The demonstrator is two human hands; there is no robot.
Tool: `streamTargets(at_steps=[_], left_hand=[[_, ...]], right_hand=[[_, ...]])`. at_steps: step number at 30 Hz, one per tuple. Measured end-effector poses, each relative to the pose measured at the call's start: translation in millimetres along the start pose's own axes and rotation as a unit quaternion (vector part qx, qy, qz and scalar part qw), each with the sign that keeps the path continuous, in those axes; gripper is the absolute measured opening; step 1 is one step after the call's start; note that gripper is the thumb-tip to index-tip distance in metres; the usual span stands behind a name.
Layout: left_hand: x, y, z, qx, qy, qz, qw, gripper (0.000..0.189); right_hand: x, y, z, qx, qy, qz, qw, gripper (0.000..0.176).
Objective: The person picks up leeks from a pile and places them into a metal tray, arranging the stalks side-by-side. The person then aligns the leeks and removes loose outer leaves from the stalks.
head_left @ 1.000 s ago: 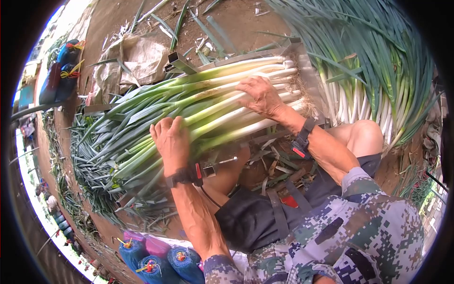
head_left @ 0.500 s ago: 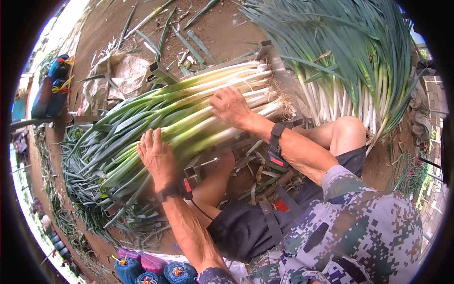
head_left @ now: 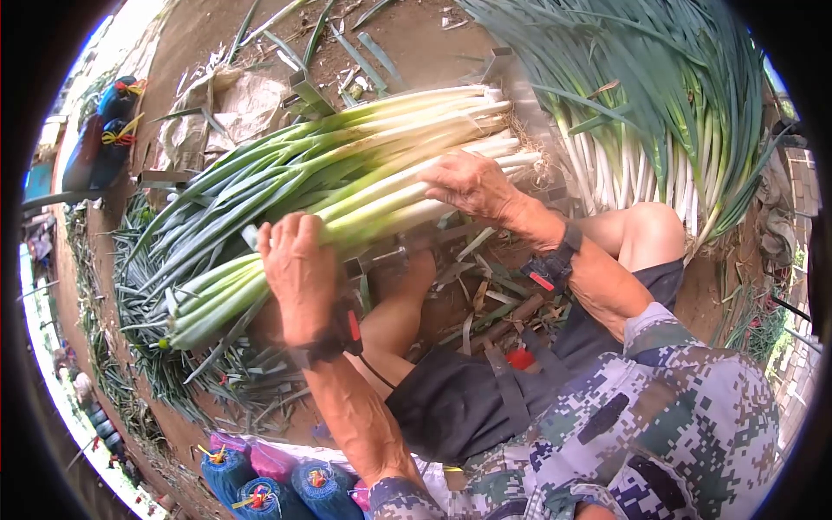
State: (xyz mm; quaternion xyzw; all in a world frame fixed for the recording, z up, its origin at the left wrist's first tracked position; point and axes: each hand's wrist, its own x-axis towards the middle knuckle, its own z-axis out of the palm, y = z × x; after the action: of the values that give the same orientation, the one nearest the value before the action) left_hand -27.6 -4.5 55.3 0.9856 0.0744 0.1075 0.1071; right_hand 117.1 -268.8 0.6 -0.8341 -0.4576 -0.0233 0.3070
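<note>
A pile of long green onions lies across a metal frame, with white root ends to the right and green leaves to the left. My left hand has its fingers wrapped over several stalks near their green part. Farther right, my right hand is closed on the white part of the same stalks, near the roots. Both wrists wear dark straps with a red mark.
A large heap of green onions stands at the upper right. Blue rolls of twine sit at the bottom, and more bundles at the upper left. A crumpled sack and loose leaves lie on the dirt.
My right hand has moved right, toward the roots. My left hand has risen slightly and closed over the stalks. The near stalks have shifted and stand more apart from the pile.
</note>
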Motion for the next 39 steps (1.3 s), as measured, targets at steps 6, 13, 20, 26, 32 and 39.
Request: streamTargets(at_steps=[6, 13, 20, 26, 32, 39], left_hand=[[-38.4, 4.8, 59.9, -0.086, 0.029, -0.034, 0.995, 0.039], [-40.7, 6.0, 71.4, -0.057, 0.075, -0.024, 0.995, 0.035], [-46.7, 2.2, 52.7, -0.196, 0.064, -0.076, 0.975, 0.038], [-10.8, -9.3, 39.9, -0.225, 0.141, -0.165, 0.95, 0.032], [51.6, -28.8, 58.0, -0.049, 0.046, -0.04, 0.997, 0.051], [64.8, -24.0, 69.5, 0.016, -0.02, -0.026, 0.999, 0.052]], right_hand=[[-46.1, 10.5, 26.6, -0.034, -0.04, 0.056, 0.997, 0.03], [-35.2, 5.0, 26.2, 0.005, -0.029, 0.09, 0.995, 0.038], [6.7, 18.5, 41.0, -0.06, -0.037, 0.098, 0.993, 0.035], [-23.3, 17.7, 26.4, 0.01, -0.154, 0.178, 0.972, 0.031], [-10.0, 17.6, 13.4, 0.065, -0.148, 0.17, 0.972, 0.026], [31.9, 27.6, 2.9, -0.024, 0.057, 0.181, 0.981, 0.03]])
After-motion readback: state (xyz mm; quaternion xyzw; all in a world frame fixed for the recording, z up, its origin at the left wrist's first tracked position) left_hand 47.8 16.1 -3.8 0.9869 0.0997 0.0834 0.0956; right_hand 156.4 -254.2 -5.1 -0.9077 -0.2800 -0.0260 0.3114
